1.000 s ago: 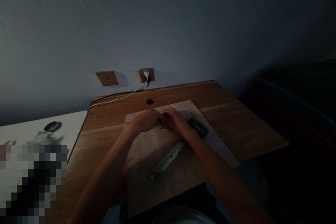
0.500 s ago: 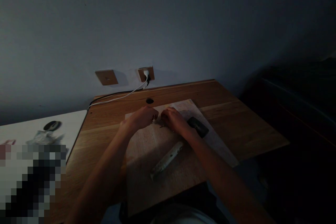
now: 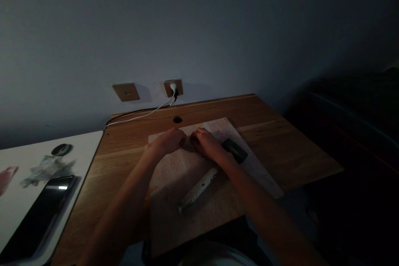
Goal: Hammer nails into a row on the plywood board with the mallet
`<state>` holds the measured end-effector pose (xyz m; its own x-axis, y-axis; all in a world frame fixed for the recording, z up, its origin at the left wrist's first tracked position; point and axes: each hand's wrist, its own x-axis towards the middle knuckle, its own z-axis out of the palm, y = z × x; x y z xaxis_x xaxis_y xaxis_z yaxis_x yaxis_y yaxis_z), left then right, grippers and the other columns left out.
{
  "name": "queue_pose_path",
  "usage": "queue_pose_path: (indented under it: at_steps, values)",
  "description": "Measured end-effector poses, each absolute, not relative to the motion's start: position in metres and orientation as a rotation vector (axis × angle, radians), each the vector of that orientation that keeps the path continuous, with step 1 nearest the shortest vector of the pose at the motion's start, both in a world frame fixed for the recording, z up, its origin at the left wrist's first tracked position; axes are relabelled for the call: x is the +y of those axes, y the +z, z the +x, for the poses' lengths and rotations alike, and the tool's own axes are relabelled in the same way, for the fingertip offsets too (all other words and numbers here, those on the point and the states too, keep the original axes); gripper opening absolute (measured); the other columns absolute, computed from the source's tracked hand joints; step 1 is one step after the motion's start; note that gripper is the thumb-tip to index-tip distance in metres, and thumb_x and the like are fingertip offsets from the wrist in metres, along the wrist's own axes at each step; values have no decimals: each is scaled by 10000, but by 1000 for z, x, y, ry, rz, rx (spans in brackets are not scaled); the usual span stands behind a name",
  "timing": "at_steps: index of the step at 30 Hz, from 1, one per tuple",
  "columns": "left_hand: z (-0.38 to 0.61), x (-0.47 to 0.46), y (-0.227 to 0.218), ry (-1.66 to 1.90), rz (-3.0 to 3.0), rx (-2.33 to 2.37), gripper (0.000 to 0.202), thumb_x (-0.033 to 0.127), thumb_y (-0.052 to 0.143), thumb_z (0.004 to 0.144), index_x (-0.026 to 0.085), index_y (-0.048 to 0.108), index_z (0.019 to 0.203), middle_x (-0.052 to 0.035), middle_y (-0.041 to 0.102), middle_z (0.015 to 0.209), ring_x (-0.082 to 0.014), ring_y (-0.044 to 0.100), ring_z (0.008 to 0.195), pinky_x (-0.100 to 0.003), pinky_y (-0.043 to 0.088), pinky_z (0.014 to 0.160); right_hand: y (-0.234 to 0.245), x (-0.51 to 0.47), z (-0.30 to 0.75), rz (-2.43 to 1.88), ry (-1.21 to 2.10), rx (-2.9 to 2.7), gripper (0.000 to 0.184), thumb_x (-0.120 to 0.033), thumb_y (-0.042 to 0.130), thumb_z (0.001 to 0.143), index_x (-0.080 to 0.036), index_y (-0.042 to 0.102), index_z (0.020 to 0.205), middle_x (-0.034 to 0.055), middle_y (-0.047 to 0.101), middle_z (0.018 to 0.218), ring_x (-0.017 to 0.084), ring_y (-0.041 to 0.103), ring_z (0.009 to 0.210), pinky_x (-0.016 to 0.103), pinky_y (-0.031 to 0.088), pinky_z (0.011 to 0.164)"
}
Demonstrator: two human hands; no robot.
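Observation:
Both of my hands are close together over the far part of a pale board (image 3: pixel 168 187). My left hand (image 3: pixel 171 139) is closed, its fingertips pinched and turned toward the right. Facing it, my right hand (image 3: pixel 205 143) is also closed, with curled fingers. Something small and thin seems to lie between the fingertips, too dark and small to name. A long pale handle-like tool with dark spots (image 3: pixel 198 190) lies slanted on the board, nearer to me. Beside my right wrist is a dark, flat, rounded block (image 3: pixel 235 151).
The board rests on a wooden table (image 3: pixel 268 141). A white surface (image 3: pixel 90 143) on the left carries a phone (image 3: pixel 40 216), crumpled clear plastic (image 3: pixel 51 168) and a dark round object (image 3: pixel 61 149). Cables (image 3: pixel 140 115) run along the back to a wall socket (image 3: pixel 173 87).
My left hand has shifted very slightly, and its fingertips have turned a little. The right hand stays almost in place. The tool and the dark block have not moved.

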<state>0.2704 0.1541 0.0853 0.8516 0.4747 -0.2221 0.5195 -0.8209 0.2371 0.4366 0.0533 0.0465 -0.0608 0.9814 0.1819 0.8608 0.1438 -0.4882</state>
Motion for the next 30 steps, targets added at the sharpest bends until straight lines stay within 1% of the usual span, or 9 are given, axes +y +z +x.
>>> queue_pose_path:
  at_steps: [4, 6, 8, 13, 18, 21, 25, 28, 30]
  values:
    - [272, 148, 90, -189, 2751, 760, 243, 29, 560, 744, 180, 745, 790, -66, 728, 808, -183, 681, 753, -249, 445, 653, 46, 53, 436, -1770, 352, -1968, 172, -105, 552, 970, -142, 717, 1002, 87, 655, 971, 202, 608, 950, 292, 450, 857]
    - [274, 145, 93, -180, 2756, 753, 249, 20, 559, 751, 173, 749, 802, -74, 737, 832, -191, 694, 785, -248, 460, 669, 45, 52, 437, -1767, 362, -1974, 184, -113, 551, 976, -140, 709, 1066, 88, 652, 986, 204, 607, 968, 294, 449, 872]
    - [276, 143, 94, -166, 2759, 748, 247, 9, 559, 760, 162, 748, 804, -82, 744, 851, -194, 702, 809, -245, 473, 684, 44, 52, 437, -1754, 381, -1979, 208, -116, 527, 991, -151, 707, 1090, 88, 639, 1007, 203, 601, 995, 296, 447, 894]
    - [282, 143, 91, -34, 2775, 740, 256, -9, 546, 806, 146, 744, 849, -107, 765, 915, -201, 721, 853, -246, 506, 729, 43, 52, 438, -1740, 385, -1927, 184, -99, 507, 998, -158, 675, 1044, 85, 586, 1047, 188, 582, 1003, 291, 445, 916]
    - [286, 145, 82, -1, 2800, 683, 250, -34, 534, 808, 117, 731, 833, -137, 758, 931, -215, 729, 870, -260, 524, 747, 45, 54, 437, -1755, 386, -1913, 131, -97, 508, 991, -149, 624, 1021, 102, 621, 1046, 202, 595, 1006, 291, 450, 892]
    - [285, 147, 78, 20, 2798, 641, 259, -37, 535, 794, 126, 730, 838, -121, 756, 904, -205, 726, 847, -253, 530, 738, 45, 55, 437, -1767, 394, -1903, 124, -80, 539, 960, -160, 625, 999, 104, 647, 1049, 206, 609, 1002, 293, 450, 888]
    - [283, 150, 81, 2, 2766, 584, 238, -16, 572, 783, 155, 728, 842, -80, 750, 889, -187, 717, 828, -247, 534, 763, 47, 56, 437, -1775, 411, -1882, 152, -40, 561, 922, -162, 636, 975, 95, 686, 1015, 204, 636, 963, 293, 450, 867]
    - [280, 150, 87, -52, 2726, 573, 185, 27, 611, 800, 163, 718, 866, -71, 753, 919, -184, 714, 846, -248, 528, 775, 48, 55, 436, -1762, 433, -1876, 143, -46, 582, 919, -164, 645, 968, 89, 716, 985, 202, 661, 938, 284, 454, 837]
    - [278, 151, 88, -74, 2709, 584, 199, 27, 609, 796, 166, 705, 902, -70, 757, 964, -187, 716, 885, -248, 523, 784, 48, 55, 435, -1752, 445, -1871, 131, -56, 598, 920, -165, 648, 973, 91, 733, 988, 204, 675, 944, 278, 456, 825]
